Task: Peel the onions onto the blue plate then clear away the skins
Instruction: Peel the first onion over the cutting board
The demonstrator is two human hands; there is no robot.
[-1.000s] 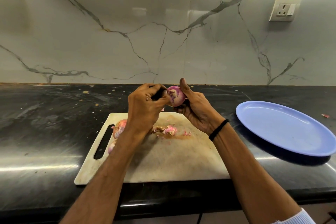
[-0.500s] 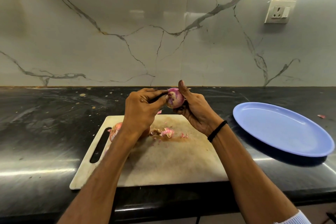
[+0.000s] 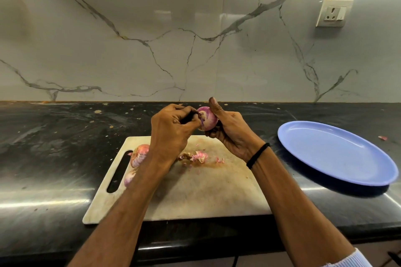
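My right hand [image 3: 231,130] grips a small purple onion [image 3: 207,118] above the far edge of the cutting board [image 3: 195,191], thumb up along its side. My left hand [image 3: 171,130] pinches the skin at the onion's end with curled fingers. Two unpeeled onions [image 3: 140,155] [image 3: 129,178] lie on the board's left side, partly hidden by my left forearm. A small pile of pink skins [image 3: 197,156] lies near the board's middle. The blue plate [image 3: 334,151] sits bare on the counter to the right.
The black counter [image 3: 54,147] is speckled with crumbs and ends at a front edge just below the board. A marble wall rises behind, with a wall socket [image 3: 333,13] at the upper right. A skin scrap [image 3: 382,137] lies beyond the plate.
Both hands stay on the onion above the board. The left fingers have shifted slightly on the onion's end, where a strip of skin now stands loose.
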